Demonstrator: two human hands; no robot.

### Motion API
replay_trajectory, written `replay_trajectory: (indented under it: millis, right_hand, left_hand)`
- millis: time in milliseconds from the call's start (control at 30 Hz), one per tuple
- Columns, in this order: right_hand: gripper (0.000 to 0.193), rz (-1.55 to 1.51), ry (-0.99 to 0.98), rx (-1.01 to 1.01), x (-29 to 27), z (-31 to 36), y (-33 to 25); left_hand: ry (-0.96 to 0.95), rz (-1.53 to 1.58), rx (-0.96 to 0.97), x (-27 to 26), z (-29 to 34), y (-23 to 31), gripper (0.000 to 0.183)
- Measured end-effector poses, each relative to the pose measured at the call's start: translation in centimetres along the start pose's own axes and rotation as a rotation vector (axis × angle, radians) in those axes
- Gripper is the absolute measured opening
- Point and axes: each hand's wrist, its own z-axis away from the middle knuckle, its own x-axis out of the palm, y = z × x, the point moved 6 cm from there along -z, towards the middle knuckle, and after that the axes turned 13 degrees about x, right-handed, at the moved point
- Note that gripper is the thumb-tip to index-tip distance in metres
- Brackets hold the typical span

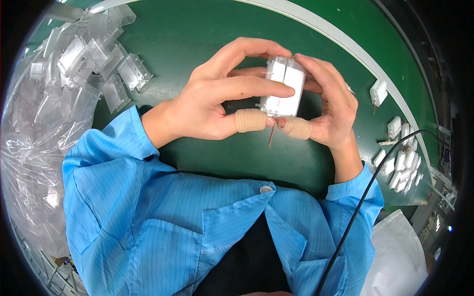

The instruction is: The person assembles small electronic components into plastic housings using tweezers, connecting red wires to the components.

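Note:
Between both hands, above the green table, is a white two-cell block in a clear plastic case. Short thin wires hang from its lower end. My left hand grips the case from the left, its index finger lying across the white face and its thumb at the lower edge. From the right, my right hand closes on the case, fingertips at the top corner and thumb at the bottom. Both thumbs are wrapped in tan bandage tape. The fingers hide parts of the case's sides.
At the left lies a large heap of clear plastic cases in and around a clear plastic bag. Several white blocks are piled at the right, with a single one farther back. A black cable crosses over my right sleeve.

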Motion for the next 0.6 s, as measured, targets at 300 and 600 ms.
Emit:
replay_trajectory:
  millis: [300, 600]
  right_hand:
    - [0.089, -0.129, -0.074, 0.055, -0.4, -0.7, -0.1]
    - [0.09, -0.394, -0.04, 0.262, 0.2, -0.6, 1.0]
  left_hand:
    - [-0.015, -0.019, -0.039, -0.6, -0.1, -0.3, 0.05]
    - [0.166, 0.113, -0.177, -0.4, 0.6, -1.7, 0.067]
